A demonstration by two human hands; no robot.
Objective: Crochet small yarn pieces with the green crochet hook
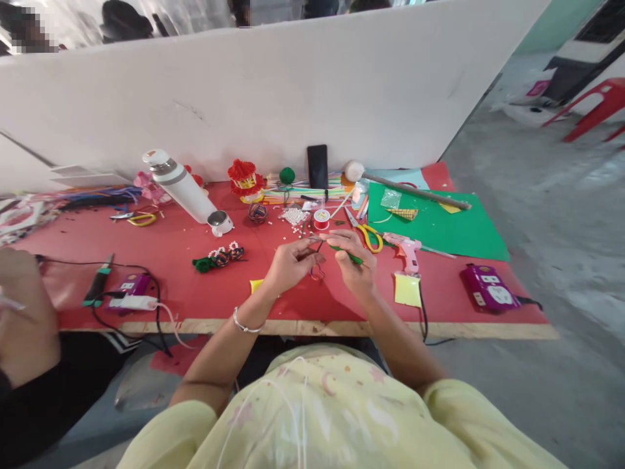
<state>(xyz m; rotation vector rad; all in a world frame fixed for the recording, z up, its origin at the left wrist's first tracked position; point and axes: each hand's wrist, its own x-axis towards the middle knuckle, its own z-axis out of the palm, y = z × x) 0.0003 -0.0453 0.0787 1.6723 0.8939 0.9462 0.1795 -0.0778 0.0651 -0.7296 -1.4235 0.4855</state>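
Note:
My right hand is closed around a crochet hook with a green handle, its thin shaft pointing toward my left hand. My left hand pinches dark multicoloured yarn near the hook's tip, and a loose loop hangs below the fingers. The exact stitch is too small to make out. Just beyond the hands stand a spool of red thread and a scatter of white beads. A ball of multicoloured yarn lies farther left. Nearer on that side rests a beaded crocheted piece.
Right of the hands lie yellow-handled scissors, a pink glue gun and a purple power socket. A white flask leans at the back left. Cords trail around another socket. Another person's arm is at far left.

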